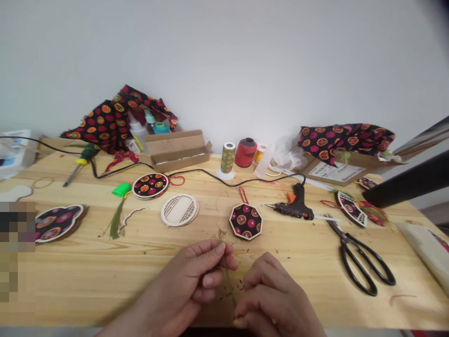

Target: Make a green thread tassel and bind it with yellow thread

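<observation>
My left hand (196,276) pinches a thin strand of olive-green thread (228,276) between thumb and fingers, with a loose, frizzy tuft standing above the grip. Lower down, the fingers of my right hand (277,299) close on the strand's bottom end, so it runs slanted between both hands. Just beyond them lies an octagonal ornament (246,221) with dark patterned fabric, a pale wooden rim and a red loop. To its left rests a pale oval wooden frame (179,210) with lattice cutouts. A green tassel (117,220) lies further left.
Black-handled scissors (365,262) and a black glue gun (294,205) lie on the right. Behind stand an olive thread spool (228,159), a red spool (245,152) and an open cardboard box (180,152). A screwdriver (79,164) lies at left; a black cord crosses the table.
</observation>
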`<state>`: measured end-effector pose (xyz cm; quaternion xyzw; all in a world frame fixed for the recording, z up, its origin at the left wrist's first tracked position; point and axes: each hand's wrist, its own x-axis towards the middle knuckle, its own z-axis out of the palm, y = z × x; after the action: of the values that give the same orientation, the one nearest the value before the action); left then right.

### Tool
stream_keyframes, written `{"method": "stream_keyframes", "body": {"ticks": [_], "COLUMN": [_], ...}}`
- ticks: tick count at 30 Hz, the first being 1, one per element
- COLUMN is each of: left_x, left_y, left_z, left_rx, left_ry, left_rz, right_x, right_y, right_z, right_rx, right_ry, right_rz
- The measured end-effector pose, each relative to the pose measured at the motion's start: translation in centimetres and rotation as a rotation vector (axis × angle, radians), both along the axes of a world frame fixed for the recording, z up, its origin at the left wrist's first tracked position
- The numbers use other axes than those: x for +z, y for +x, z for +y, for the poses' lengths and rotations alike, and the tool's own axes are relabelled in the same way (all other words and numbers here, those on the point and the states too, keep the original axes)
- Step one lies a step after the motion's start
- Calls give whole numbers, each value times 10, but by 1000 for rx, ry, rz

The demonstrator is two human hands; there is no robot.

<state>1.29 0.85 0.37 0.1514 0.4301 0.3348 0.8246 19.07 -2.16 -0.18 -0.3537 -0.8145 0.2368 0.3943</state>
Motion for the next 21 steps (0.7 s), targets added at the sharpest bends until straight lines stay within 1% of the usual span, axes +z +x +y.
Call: {"method": "stream_keyframes", "body": {"ticks": [7, 13, 17, 21], "left_x": [-3, -4, -5, -5], "left_y": [2, 2, 2, 4], "left_z": [3, 4, 5, 5], "left_rx": [61, 86, 79, 82], "left_ry": [40, 69, 121, 193], "left_rz": [50, 111, 195, 197], "right_x": [-12, -15, -15, -18], "right_y": [0, -3, -4, -4], "right_z": [-1, -2, -2, -3], "right_rx": [152, 306, 335, 332], "right_ry": [-77, -177, -188, -204], "right_rz": [-55, -142, -192, -203]}}
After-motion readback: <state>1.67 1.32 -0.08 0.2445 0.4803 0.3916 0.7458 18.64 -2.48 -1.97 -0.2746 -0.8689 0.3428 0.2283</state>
